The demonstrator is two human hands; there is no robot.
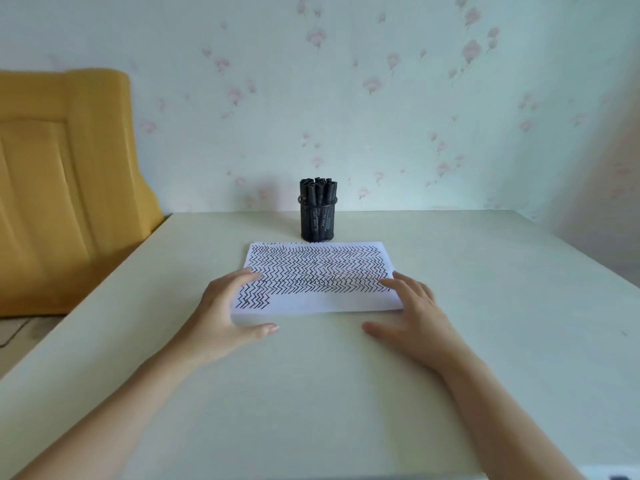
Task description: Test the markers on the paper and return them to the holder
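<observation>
A white sheet of paper point(329, 304) lies flat on the table, most of it filled with rows of black zigzag lines. Just behind its far edge stands a black mesh holder point(318, 221) packed with several black markers point(318, 188), caps up. My left hand point(225, 308) rests at the paper's near left corner, fingers spread, fingertips touching the sheet. At the near right corner sits my right hand point(414, 313), also spread, with its fingers on the paper's edge. Neither hand holds a marker.
The pale table point(311, 393) ends at a flowered wall point(381, 98) behind the holder. A yellow padded chair back point(62, 174) stands off the table's left edge.
</observation>
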